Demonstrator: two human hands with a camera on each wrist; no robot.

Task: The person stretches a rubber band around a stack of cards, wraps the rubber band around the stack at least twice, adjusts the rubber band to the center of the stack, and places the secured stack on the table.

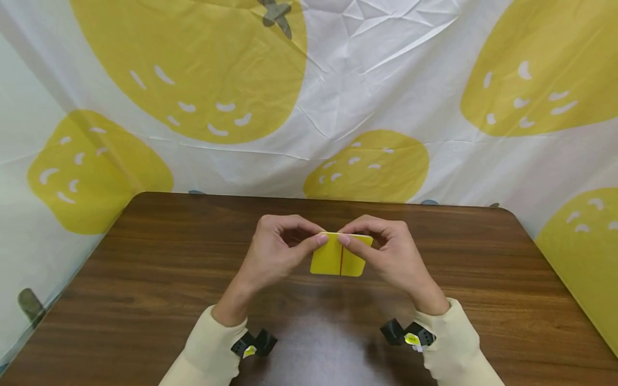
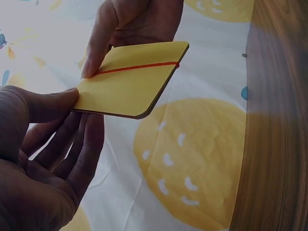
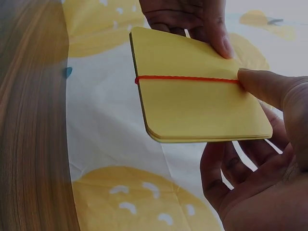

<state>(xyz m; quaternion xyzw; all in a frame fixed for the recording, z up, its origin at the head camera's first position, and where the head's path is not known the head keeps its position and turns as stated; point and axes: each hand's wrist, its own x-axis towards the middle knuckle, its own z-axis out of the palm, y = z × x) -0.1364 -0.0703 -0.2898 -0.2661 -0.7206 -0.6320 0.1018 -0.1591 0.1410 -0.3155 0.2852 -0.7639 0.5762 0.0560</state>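
Observation:
Both hands hold up a thin yellow notebook-like square (image 1: 328, 261) over the table, with rounded corners and layered edges. A red cord (image 3: 187, 78) runs round its middle. My left hand (image 1: 272, 252) pinches its top edge near the centre, thumb on the near face and fingers behind. My right hand (image 1: 396, 257) pinches the same edge on the other side of the cord; in the right wrist view that thumb (image 3: 264, 86) lies at the cord's end. The other fingers of each hand curve behind and below the square.
A dark brown wooden table (image 1: 159, 279) lies beneath the hands. Behind it hangs a white cloth (image 1: 338, 107) printed with yellow fruit, reaching down to the table's far edge. Black wrist devices (image 1: 253, 343) sit at both cream sleeves (image 1: 207, 343).

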